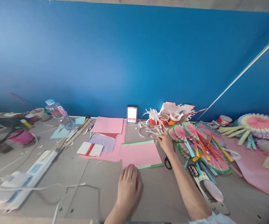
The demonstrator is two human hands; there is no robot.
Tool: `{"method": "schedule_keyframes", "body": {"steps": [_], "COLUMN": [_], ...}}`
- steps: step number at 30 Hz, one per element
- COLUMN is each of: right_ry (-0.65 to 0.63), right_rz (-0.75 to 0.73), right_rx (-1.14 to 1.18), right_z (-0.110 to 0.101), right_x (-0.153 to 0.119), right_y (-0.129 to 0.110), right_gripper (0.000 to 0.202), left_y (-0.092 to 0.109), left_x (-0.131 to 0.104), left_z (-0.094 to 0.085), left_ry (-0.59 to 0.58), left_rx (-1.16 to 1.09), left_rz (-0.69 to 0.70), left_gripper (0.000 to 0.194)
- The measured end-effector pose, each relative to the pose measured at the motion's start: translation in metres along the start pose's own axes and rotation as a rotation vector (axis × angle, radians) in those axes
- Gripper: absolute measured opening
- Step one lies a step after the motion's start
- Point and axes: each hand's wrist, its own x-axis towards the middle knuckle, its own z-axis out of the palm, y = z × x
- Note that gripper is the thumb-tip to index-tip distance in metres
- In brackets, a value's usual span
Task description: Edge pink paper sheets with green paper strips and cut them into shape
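A pink sheet of paper (140,154) with green strips along its upper and lower edges lies in front of me. My left hand (130,182) rests palm down at its lower left edge, fingers laid out flat and touching it. Beyond the sheet's right side, my right hand (165,143) reaches with fingers stretched out toward white paper strips and scraps (151,132); nothing shows in its grasp, though the fingertips are small and partly hidden. Black-handled scissors (168,163) lie beside my right wrist, the blades out of sight.
Pleated paper fans (195,133) are heaped right of my right arm, near a phone (197,177). Paper cups (174,118) and a small screen (132,114) stand by the blue wall. To the left are pink paper (111,124), a bottle (62,113) and a power strip (33,174).
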Motion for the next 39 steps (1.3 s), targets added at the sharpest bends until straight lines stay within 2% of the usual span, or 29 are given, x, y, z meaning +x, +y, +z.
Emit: {"method": "schedule_keyframes", "body": {"steps": [3, 5, 9, 12, 15, 18, 23, 27, 32, 34, 36, 39], "right_ry": [0.066, 0.08, 0.08, 0.11, 0.059, -0.025, -0.075, -0.154, -0.309, -0.365, -0.404, -0.401], "right_rz": [0.116, 0.17, 0.225, 0.321, 0.397, 0.409, 0.381, 0.32, 0.044, -0.03, -0.043, -0.012], "right_rx": [0.312, 0.436, 0.607, 0.89, 1.149, 1.239, 1.122, 1.054, 0.943, 0.987, 1.034, 1.036], "right_z": [0.001, 0.002, -0.002, -0.012, -0.025, -0.036, -0.041, -0.043, -0.048, -0.045, -0.039, -0.026], "right_x": [0.002, 0.004, 0.008, 0.009, 0.007, -0.002, -0.033, -0.065, -0.091, -0.095, -0.097, -0.098], "right_y": [0.002, 0.001, -0.001, -0.006, -0.016, -0.027, -0.042, -0.059, -0.085, -0.092, -0.096, -0.097], "right_gripper": [0.018, 0.026, 0.04, 0.051, 0.052, 0.042, 0.039, 0.042, 0.054, 0.063, 0.068, 0.07], "left_y": [-0.002, -0.002, -0.002, -0.001, 0.0, -0.002, -0.01, -0.012, -0.007, -0.006, -0.008, -0.013], "left_x": [-0.001, -0.001, -0.001, 0.0, 0.002, 0.003, 0.006, 0.027, 0.079, 0.098, 0.109, 0.112], "left_z": [0.004, 0.005, 0.005, 0.003, -0.001, -0.004, -0.006, -0.019, -0.03, -0.026, -0.018, -0.004], "left_ry": [-0.001, -0.027, -0.059, -0.046, -0.057, -0.076, -0.1, -0.141, -0.166, -0.278, -0.417, -0.346], "left_rx": [0.047, 0.062, 0.033, 0.001, -0.026, -0.038, -0.111, -0.417, -0.899, -1.092, -1.303, -1.468], "left_rz": [0.014, 0.024, -0.022, -0.028, -0.043, -0.056, -0.049, -0.14, -0.276, -0.326, -0.309, -0.386], "left_gripper": [0.04, 0.044, 0.041, 0.038, 0.034, 0.031, 0.033, 0.036, 0.029, 0.03, 0.033, 0.031]}}
